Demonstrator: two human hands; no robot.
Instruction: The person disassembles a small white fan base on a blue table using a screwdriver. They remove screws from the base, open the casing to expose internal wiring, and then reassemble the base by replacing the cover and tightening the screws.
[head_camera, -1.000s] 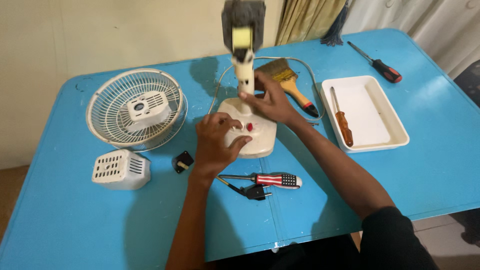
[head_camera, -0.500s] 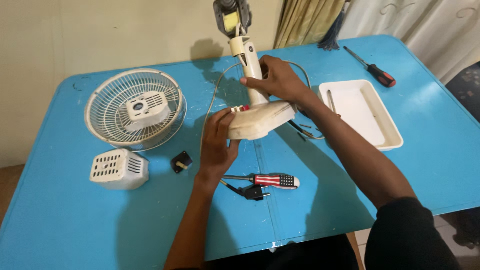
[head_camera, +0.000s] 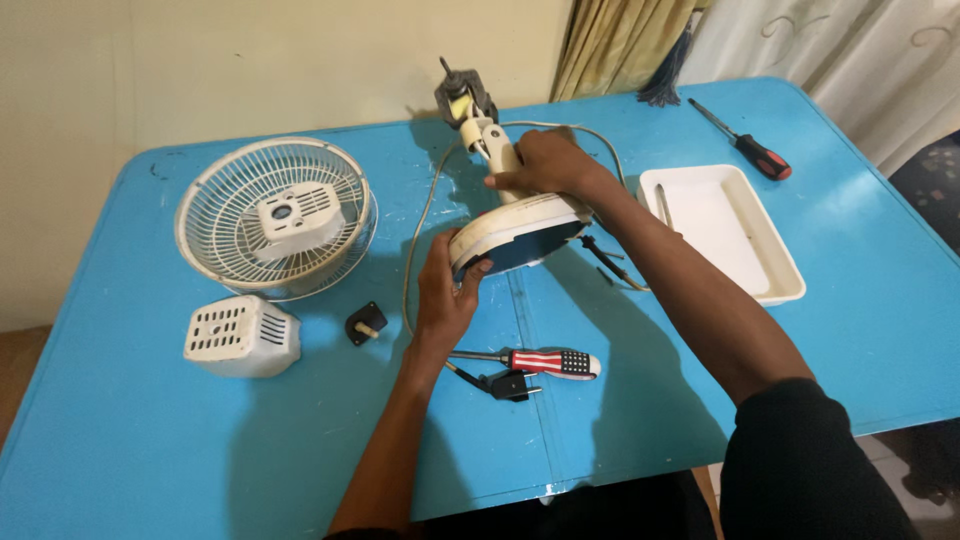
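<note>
Both hands tip a fan stand on the blue tabletop
Left hand grips the rim of the cream fan base, right hand wraps its neck; a striped-handled screwdriver lies just below, a fan grille well left

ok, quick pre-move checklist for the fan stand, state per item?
1. Left hand gripping the rim of the fan base: ok.
2. Right hand holding the stand neck: ok.
3. Base tilted up, underside facing the person: ok.
4. Power cord unplugged, plug lying on the blue table: ok.
5. Striped-handle screwdriver lying beside the left wrist: ok.
6. Screws on the base underside: cannot tell, shaded.
</note>
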